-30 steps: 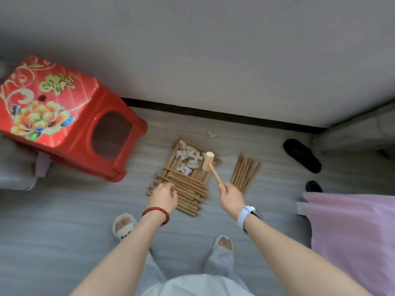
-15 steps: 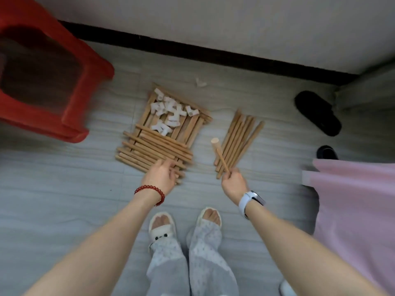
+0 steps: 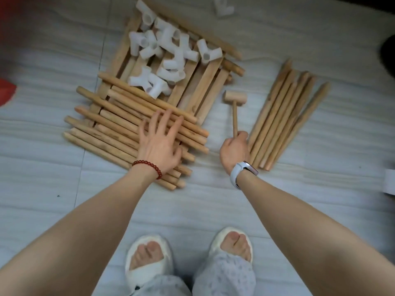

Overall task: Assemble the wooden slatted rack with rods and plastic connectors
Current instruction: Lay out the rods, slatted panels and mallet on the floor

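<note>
left hand (image 3: 159, 144): palm down, fingers straight and spread, lying flat across the heap of rods (image 3: 119, 129) on the floor; not gripping anything, just resting on top. Red bead bracelet (image 3: 148, 166) on that wrist.
right hand (image 3: 234, 149): curled tight round the bottom of the handle of a small wooden mallet (image 3: 234, 103), thumb side up; mallet head pointing away, hovering or maybe touching the floor, hard to say from this angle. White watch (image 3: 241, 171) on the wrist.
arms: both stretched forward and down, left angled in toward the heap, right a bit further out.
slatted panel (image 3: 203, 86): flat on the floor under the far end of the rods, a jumble of white plastic connectors (image 3: 164, 54) sitting on it.
second rod bundle (image 3: 286, 116): just right of the mallet hand, fanned out a little.
stray connector (image 3: 223, 7): off on its own near the top edge.
feet: in white open-toe slippers (image 3: 149, 265) at the bottom, grey tiled floor (image 3: 299, 199) all round.
</note>
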A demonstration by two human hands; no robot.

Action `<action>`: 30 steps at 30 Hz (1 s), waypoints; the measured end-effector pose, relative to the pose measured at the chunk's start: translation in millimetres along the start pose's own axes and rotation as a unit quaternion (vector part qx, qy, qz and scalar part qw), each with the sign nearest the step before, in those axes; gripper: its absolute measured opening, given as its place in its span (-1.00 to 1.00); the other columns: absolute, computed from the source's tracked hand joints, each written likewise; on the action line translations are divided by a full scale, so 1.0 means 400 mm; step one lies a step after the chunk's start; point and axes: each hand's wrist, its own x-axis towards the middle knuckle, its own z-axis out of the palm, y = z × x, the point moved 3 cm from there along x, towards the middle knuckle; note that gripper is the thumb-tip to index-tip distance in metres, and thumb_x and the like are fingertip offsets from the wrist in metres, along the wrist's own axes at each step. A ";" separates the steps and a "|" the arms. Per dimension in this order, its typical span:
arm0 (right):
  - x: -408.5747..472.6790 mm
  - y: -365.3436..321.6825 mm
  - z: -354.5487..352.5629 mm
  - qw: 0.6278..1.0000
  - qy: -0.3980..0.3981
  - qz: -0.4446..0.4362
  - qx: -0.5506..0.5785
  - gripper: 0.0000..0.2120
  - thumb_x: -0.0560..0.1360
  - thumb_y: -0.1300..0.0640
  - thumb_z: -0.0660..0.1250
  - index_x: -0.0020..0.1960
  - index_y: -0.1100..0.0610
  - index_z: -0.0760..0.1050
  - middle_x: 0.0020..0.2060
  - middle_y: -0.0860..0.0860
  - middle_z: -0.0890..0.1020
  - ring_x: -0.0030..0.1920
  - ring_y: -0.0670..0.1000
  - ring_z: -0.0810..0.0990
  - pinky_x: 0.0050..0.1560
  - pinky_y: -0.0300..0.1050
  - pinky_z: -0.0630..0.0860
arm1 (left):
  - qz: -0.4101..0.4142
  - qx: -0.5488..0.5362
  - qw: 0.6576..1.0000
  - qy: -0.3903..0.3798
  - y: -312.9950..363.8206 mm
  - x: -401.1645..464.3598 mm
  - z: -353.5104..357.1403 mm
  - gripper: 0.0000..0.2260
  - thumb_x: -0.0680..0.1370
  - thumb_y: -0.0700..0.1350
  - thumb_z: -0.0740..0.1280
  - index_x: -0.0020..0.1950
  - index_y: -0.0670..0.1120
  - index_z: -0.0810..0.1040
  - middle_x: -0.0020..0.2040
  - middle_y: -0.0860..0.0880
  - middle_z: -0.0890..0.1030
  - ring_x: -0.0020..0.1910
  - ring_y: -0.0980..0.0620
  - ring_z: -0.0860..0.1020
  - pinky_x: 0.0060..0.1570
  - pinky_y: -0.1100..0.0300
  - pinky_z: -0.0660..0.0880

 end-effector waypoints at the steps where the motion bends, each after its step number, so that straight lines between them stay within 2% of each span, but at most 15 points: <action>1: 0.013 0.000 0.016 1.000 0.005 -0.004 -0.005 -0.85 0.56 0.13 0.02 0.09 0.17 0.24 -0.07 0.16 0.51 -0.13 0.25 0.54 -0.21 0.03 0.45 | 0.013 0.007 1.000 0.013 -0.001 0.013 0.014 -0.40 0.41 0.05 0.26 0.45 -0.04 0.29 0.49 -0.15 0.20 0.46 -0.20 0.13 0.32 -0.25 0.05; 6: 0.048 -0.018 0.038 0.997 0.064 -0.030 -0.039 -0.79 0.55 0.17 0.07 0.13 0.23 0.29 0.09 0.16 0.48 0.03 0.26 0.51 -0.08 0.09 0.47 | 0.039 0.026 0.998 0.052 -0.013 0.040 0.049 -0.36 0.36 0.12 0.25 0.43 -0.02 0.33 0.48 -0.14 0.25 0.44 -0.19 0.19 0.29 -0.25 0.03; 11: 0.057 -0.029 0.031 0.992 0.108 -0.062 -0.018 -0.74 0.54 0.18 0.11 0.21 0.20 0.32 0.18 0.13 0.40 0.11 0.20 0.47 -0.05 0.10 0.46 | 0.052 0.018 0.997 0.052 -0.026 0.036 0.045 -0.37 0.40 0.15 0.20 0.45 -0.01 0.30 0.49 -0.11 0.22 0.47 -0.16 0.14 0.33 -0.23 0.00; 15: 0.058 -0.066 0.036 0.973 0.126 -0.194 -0.010 -0.77 0.54 0.26 0.11 0.17 0.26 0.40 0.13 0.16 0.46 0.13 0.17 0.44 0.00 0.04 0.36 | 0.061 0.014 0.997 0.052 -0.047 0.036 0.043 -0.33 0.44 0.25 0.05 0.48 -0.06 0.24 0.51 -0.11 0.17 0.49 -0.12 0.08 0.36 -0.10 -0.05; 18: 0.042 -0.119 0.038 0.942 0.107 -0.319 -0.019 -0.75 0.53 0.25 0.15 0.17 0.26 0.45 0.10 0.16 0.51 0.14 0.16 0.43 0.07 -0.03 0.29 | 0.059 -0.002 0.996 0.061 -0.066 0.021 0.048 -0.31 0.47 0.25 0.03 0.50 -0.11 0.17 0.52 -0.12 0.11 0.51 -0.06 0.00 0.43 -0.02 -0.11; 21: 0.011 -0.168 0.057 0.885 0.047 -0.449 -0.117 -0.61 0.52 0.10 0.18 0.31 0.19 0.39 0.21 0.12 0.49 0.20 0.12 0.40 0.12 0.01 0.24 | 0.042 0.004 0.997 0.060 -0.088 -0.018 0.055 -0.27 0.47 0.29 0.02 0.51 -0.13 0.12 0.53 -0.08 0.03 0.51 -0.02 -0.07 0.44 -0.08 -0.12; 23: -0.007 -0.192 0.079 0.848 0.014 -0.494 -0.190 -0.46 0.51 -0.04 0.20 0.41 0.17 0.27 0.31 0.09 0.42 0.28 0.09 0.34 0.15 0.02 0.21 | 0.036 0.005 0.998 0.051 -0.107 -0.047 0.058 -0.23 0.44 0.33 0.03 0.51 -0.13 0.13 0.52 -0.07 0.03 0.50 -0.04 -0.06 0.44 -0.13 -0.07; 25: -0.021 -0.209 0.103 0.823 -0.002 -0.505 -0.258 -0.27 0.46 -0.21 0.21 0.48 0.16 0.13 0.38 0.09 0.32 0.33 0.10 0.27 0.18 0.03 0.21 | 0.049 0.017 0.998 0.029 -0.132 -0.071 0.059 -0.19 0.41 0.37 0.06 0.50 -0.12 0.13 0.52 -0.09 0.06 0.50 -0.05 -0.05 0.44 -0.11 -0.07; 27: -0.026 -0.218 0.119 0.813 -0.007 -0.496 -0.304 -0.08 0.39 -0.33 0.23 0.51 0.18 0.00 0.41 0.11 0.24 0.34 0.12 0.23 0.19 0.05 0.23 | 0.071 0.042 0.997 0.007 -0.157 -0.083 0.061 -0.13 0.38 0.42 0.15 0.51 -0.07 0.02 0.53 -0.07 0.01 0.50 -0.04 -0.08 0.45 -0.05 -0.15; 28: -0.026 -0.220 0.123 0.811 -0.010 -0.489 -0.321 -0.02 0.36 -0.37 0.24 0.52 0.19 -0.05 0.42 0.12 0.22 0.35 0.13 0.22 0.20 0.06 0.23 | 0.078 0.050 0.996 0.000 -0.165 -0.084 0.061 -0.09 0.36 0.43 0.21 0.50 -0.05 -0.02 0.53 -0.04 -0.03 0.51 -0.03 -0.09 0.45 -0.02 -0.18; 30: -0.031 -0.225 0.129 0.813 -0.014 -0.474 -0.337 0.05 0.33 -0.39 0.27 0.52 0.19 -0.10 0.41 0.13 0.20 0.34 0.15 0.21 0.21 0.09 0.24 | 0.077 0.046 0.996 0.002 -0.173 -0.084 0.056 -0.04 0.31 0.42 0.30 0.51 -0.05 0.03 0.51 0.00 -0.04 0.50 0.00 -0.07 0.44 -0.01 -0.14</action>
